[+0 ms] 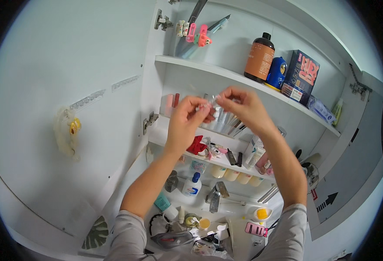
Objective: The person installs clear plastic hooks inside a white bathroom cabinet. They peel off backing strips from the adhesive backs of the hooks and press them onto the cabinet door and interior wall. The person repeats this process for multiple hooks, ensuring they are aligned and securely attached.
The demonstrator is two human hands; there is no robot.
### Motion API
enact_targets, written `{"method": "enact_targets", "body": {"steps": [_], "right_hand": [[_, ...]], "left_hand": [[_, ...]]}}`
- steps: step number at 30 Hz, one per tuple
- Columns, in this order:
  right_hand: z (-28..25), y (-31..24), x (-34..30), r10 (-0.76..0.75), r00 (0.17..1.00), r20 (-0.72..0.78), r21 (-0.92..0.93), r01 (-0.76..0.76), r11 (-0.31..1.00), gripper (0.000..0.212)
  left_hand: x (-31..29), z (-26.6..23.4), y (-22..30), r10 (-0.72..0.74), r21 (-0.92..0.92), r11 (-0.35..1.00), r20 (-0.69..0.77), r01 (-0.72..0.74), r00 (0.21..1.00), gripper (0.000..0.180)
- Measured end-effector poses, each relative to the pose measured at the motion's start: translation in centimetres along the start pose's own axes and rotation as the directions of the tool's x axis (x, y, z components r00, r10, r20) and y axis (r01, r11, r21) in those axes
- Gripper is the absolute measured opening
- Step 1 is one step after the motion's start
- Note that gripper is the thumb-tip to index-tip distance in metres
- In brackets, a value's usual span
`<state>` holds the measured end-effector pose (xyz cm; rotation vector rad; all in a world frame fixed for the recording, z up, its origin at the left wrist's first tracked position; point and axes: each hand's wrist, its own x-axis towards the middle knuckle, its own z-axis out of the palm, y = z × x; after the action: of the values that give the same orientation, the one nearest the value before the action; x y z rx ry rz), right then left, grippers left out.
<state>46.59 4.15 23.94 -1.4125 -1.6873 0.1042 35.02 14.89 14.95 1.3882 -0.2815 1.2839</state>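
My left hand (188,115) and my right hand (245,108) are raised in front of the middle shelf of an open cabinet, fingertips almost meeting. Both are closed in a pinch around a small, see-through thing (213,100), too small and blurred to name. Behind the fingers, thin brushes (235,125) and clear containers stand partly covered by my hands. Just below on the lower shelf lie a red hair bow (196,145), a pink-and-white trinket (216,151) and a black tube (231,157).
On the upper shelf (209,67) stand a brown bottle (259,57), a blue container (276,73) and a dark box (300,76). An open door with a hanging scrunchie (66,132) is at left. Below are a faucet (216,195), a white bottle (192,187) and cluttered toiletries.
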Motion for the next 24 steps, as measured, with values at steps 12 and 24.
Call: {"method": "enact_targets", "body": {"steps": [12, 24], "right_hand": [[-2.3, -3.4, 9.7, -0.154, 0.987, 0.049, -0.290, 0.162, 0.943, 0.020], [-5.9, -4.8, 21.2, -0.217, 0.964, -0.154, -0.622, 0.076, 0.779, 0.027]], "left_hand": [[8.5, -1.6, 0.5, 0.104, -0.093, 0.990, -0.044, -0.107, 0.994, 0.015], [11.9, -3.6, -2.0, 0.015, -0.126, 0.991, -0.221, -0.044, 0.975, 0.029]]}}
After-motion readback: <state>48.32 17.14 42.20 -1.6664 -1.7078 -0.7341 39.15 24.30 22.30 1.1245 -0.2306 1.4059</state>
